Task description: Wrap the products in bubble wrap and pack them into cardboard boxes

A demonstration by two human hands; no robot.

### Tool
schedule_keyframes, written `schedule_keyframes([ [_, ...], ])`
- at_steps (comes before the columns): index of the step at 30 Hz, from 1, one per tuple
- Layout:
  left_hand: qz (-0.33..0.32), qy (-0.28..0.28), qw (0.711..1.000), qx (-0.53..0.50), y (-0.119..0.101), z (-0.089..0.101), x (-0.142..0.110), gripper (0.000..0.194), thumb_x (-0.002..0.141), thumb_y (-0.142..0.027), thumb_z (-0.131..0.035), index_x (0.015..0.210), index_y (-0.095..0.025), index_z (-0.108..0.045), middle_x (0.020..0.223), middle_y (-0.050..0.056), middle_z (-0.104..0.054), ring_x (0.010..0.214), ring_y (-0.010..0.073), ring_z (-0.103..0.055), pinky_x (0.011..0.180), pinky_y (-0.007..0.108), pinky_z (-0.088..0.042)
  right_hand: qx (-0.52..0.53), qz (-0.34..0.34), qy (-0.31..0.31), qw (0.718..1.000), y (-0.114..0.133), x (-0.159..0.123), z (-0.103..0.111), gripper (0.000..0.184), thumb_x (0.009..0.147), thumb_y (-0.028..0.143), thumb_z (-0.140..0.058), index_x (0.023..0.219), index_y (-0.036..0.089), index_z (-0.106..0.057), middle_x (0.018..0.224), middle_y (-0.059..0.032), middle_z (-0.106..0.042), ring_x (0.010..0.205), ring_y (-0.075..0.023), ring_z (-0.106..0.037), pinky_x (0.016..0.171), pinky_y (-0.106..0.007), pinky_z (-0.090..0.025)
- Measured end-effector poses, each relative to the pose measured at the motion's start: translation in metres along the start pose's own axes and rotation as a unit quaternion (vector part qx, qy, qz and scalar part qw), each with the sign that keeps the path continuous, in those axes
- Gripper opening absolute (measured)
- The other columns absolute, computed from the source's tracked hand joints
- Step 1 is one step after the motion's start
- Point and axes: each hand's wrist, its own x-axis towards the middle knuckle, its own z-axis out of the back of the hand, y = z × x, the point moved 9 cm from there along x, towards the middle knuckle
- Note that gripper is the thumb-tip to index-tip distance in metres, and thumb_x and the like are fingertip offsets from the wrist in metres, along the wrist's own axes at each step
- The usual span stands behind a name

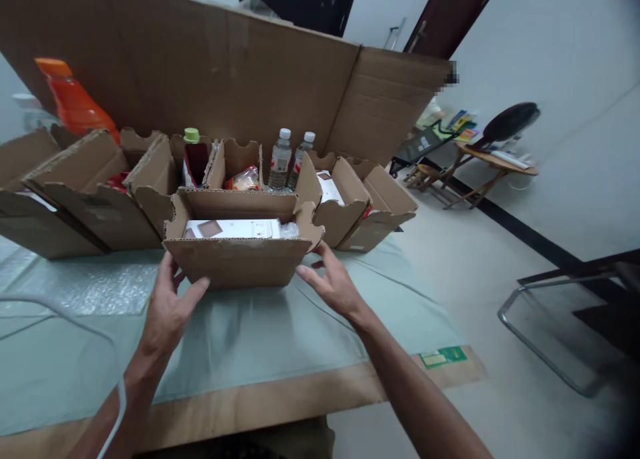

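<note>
An open-topped cardboard box (240, 262) lies crosswise in front of a row of similar boxes. Inside it are a white carton (250, 229) with brown square prints and a bit of clear plastic wrap (289, 230). My left hand (173, 305) grips the box's lower left end, thumb at the front and fingers partly hidden behind the corner. At the right end my right hand (333, 282) holds it the same way, thumb against the front face. Whether the box's base rests on the cloth or is slightly raised, I cannot tell.
Behind stand cardboard bins (100, 199), an orange bottle (77, 102), a green-capped bottle (193, 153) and water bottles (280, 159). A tall cardboard panel (225, 72) backs them. Bubble wrap (110, 285) and a pale cable (85, 322) lie left. The table's wooden edge (240, 405) is near me.
</note>
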Motion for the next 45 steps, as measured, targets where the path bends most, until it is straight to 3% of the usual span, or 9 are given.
schedule_keyframes([
  [6, 0.009, 0.039, 0.999, 0.021, -0.004, -0.014, -0.046, 0.070, 0.089, -0.037, -0.069, 0.153, -0.023, -0.043, 0.147, 0.014, -0.057, 0.141, 0.0329, -0.052, 0.121, 0.054, -0.037, 0.036, -0.004, -0.076, 0.996, 0.015, -0.043, -0.014, 0.063, 0.095, 0.039, -0.058, 0.153, 0.025, -0.041, 0.144, -0.0149, -0.060, 0.136, -0.0362, -0.053, 0.110, -0.058, -0.046],
  [10, 0.016, 0.007, 0.998, 0.052, -0.009, 0.031, -0.098, 0.072, 0.090, -0.038, -0.070, 0.155, -0.028, -0.041, 0.162, 0.009, -0.043, 0.153, 0.0348, -0.035, 0.127, 0.057, -0.024, 0.056, 0.016, -0.072, 0.996, 0.041, -0.085, -0.029, 0.069, 0.096, 0.038, -0.059, 0.159, 0.032, -0.032, 0.154, -0.0106, -0.052, 0.140, -0.0346, -0.051, 0.116, -0.058, -0.044],
  [15, -0.047, -0.107, 0.993, 0.017, -0.055, 0.066, -0.074, 0.078, 0.085, -0.039, -0.075, 0.154, -0.028, -0.040, 0.156, 0.006, -0.051, 0.143, 0.0362, -0.049, 0.124, 0.058, -0.034, 0.074, 0.083, -0.019, 0.994, 0.087, -0.041, -0.046, 0.076, 0.093, 0.049, -0.060, 0.160, 0.028, -0.030, 0.157, -0.0110, -0.049, 0.145, -0.0325, -0.045, 0.121, -0.056, -0.039],
  [18, -0.064, -0.040, 0.996, 0.044, -0.070, 0.023, -0.067, 0.074, 0.087, -0.035, -0.072, 0.153, -0.024, -0.040, 0.151, 0.012, -0.054, 0.136, 0.0333, -0.056, 0.119, 0.051, -0.042, 0.073, 0.035, -0.105, 0.991, 0.065, -0.044, -0.008, 0.063, 0.095, 0.052, -0.058, 0.151, 0.025, -0.045, 0.141, -0.0139, -0.063, 0.132, -0.0344, -0.057, 0.114, -0.058, -0.045],
  [22, -0.110, 0.066, 0.985, 0.118, -0.066, -0.025, -0.115, 0.066, 0.092, -0.028, -0.062, 0.153, -0.022, -0.039, 0.146, 0.015, -0.056, 0.137, 0.0323, -0.055, 0.116, 0.051, -0.047, 0.029, -0.005, -0.189, 0.981, 0.014, -0.104, 0.035, 0.052, 0.099, 0.050, -0.052, 0.148, 0.029, -0.050, 0.143, -0.0123, -0.061, 0.140, -0.0367, -0.050, 0.120, -0.060, -0.035],
  [26, -0.118, 0.058, 0.972, 0.197, -0.047, -0.023, -0.159, 0.077, 0.094, -0.030, -0.059, 0.162, -0.022, -0.024, 0.152, 0.020, -0.050, 0.139, 0.0384, -0.053, 0.110, 0.058, -0.051, 0.055, -0.016, -0.143, 0.988, -0.018, -0.104, 0.020, 0.061, 0.098, 0.061, -0.048, 0.148, 0.027, -0.049, 0.145, -0.0130, -0.060, 0.141, -0.0371, -0.051, 0.121, -0.059, -0.035],
  [33, -0.121, 0.124, 0.969, 0.176, -0.046, -0.055, -0.172, 0.081, 0.096, -0.018, -0.051, 0.166, -0.027, -0.011, 0.171, 0.014, -0.020, 0.156, 0.0359, -0.028, 0.120, 0.058, -0.041, 0.132, 0.021, -0.159, 0.978, -0.031, -0.006, -0.009, 0.083, 0.098, 0.070, -0.039, 0.159, 0.015, -0.026, 0.158, -0.0201, -0.044, 0.143, -0.0280, -0.049, 0.119, -0.047, -0.039],
  [38, -0.141, 0.153, 0.961, 0.181, -0.046, -0.076, -0.175, 0.081, 0.095, -0.013, -0.051, 0.165, -0.028, -0.013, 0.173, 0.012, -0.014, 0.159, 0.0337, -0.018, 0.121, 0.055, -0.040, 0.090, 0.019, -0.214, 0.972, -0.038, 0.002, -0.015, 0.077, 0.100, 0.071, -0.032, 0.155, 0.019, -0.039, 0.160, -0.0174, -0.044, 0.149, -0.0290, -0.041, 0.124, -0.053, -0.029],
  [45, -0.154, 0.177, 0.955, 0.180, -0.040, -0.094, -0.175, 0.082, 0.093, -0.012, -0.050, 0.165, -0.029, -0.014, 0.173, 0.012, -0.014, 0.159, 0.0340, -0.020, 0.118, 0.057, -0.042, 0.156, 0.078, -0.179, 0.968, -0.022, 0.014, -0.017, 0.076, 0.100, 0.072, -0.035, 0.154, 0.019, -0.044, 0.159, -0.0148, -0.047, 0.149, -0.0272, -0.041, 0.126, -0.049, -0.029],
])
